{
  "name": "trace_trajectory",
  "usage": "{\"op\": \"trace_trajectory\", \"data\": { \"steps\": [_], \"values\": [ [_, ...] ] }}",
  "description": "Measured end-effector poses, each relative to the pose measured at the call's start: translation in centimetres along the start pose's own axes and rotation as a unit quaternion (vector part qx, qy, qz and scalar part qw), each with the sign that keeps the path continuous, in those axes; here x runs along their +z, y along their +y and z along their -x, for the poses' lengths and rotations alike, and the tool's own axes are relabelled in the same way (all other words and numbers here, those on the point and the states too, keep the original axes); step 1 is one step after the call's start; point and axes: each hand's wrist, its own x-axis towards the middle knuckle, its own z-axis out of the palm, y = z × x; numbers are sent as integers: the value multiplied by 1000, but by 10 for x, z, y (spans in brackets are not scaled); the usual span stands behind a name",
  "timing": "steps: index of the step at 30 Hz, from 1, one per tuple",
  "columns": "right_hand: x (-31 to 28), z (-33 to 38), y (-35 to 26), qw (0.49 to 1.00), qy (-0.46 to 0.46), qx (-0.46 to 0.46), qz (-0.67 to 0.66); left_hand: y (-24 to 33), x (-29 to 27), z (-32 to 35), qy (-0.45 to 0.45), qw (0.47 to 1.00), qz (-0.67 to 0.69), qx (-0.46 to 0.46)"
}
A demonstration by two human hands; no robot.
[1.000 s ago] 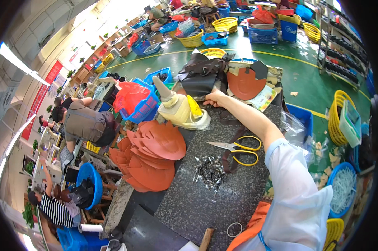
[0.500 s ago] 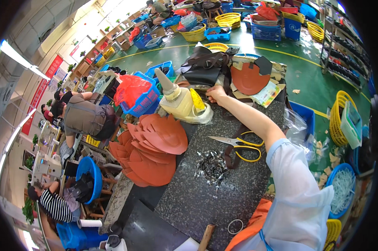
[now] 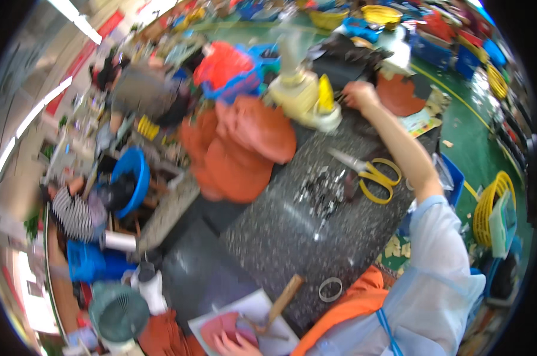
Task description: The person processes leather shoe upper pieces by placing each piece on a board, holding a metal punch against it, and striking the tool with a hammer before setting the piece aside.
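Your speckled dark desk [image 3: 292,237] fills the middle. At 11 o'clock on it lies a stack of orange-brown leather pieces [image 3: 244,148]. At 12 o'clock stands a cream machine [image 3: 304,98]; your right hand [image 3: 360,95] is just beside it, fingers curled, on what I cannot tell. Yellow-handled scissors [image 3: 369,172] lie at 2 o'clock. Your left hand [image 3: 235,343], at 6 o'clock, presses flat on a reddish piece [image 3: 221,326] on white paper.
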Motion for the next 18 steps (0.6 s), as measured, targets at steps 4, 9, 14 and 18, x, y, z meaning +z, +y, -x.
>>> {"op": "trace_trajectory", "data": {
  "steps": [4, 9, 14, 18],
  "values": [
    [69, 117, -49, 914, 110, -306, 244, 20, -6, -16, -34, 998, 26, -38],
    [205, 260, -20, 798, -343, -250, 428, 4, -8, -12, -14, 1000, -10, -11],
    [293, 343, 56, 581, -561, -353, 472, 0, -8, -7, -13, 1000, -15, -11],
    [331, 372, 106, 501, -562, -396, 527, -3, -13, -1, -7, 1000, -1, -21]
  ]
}}
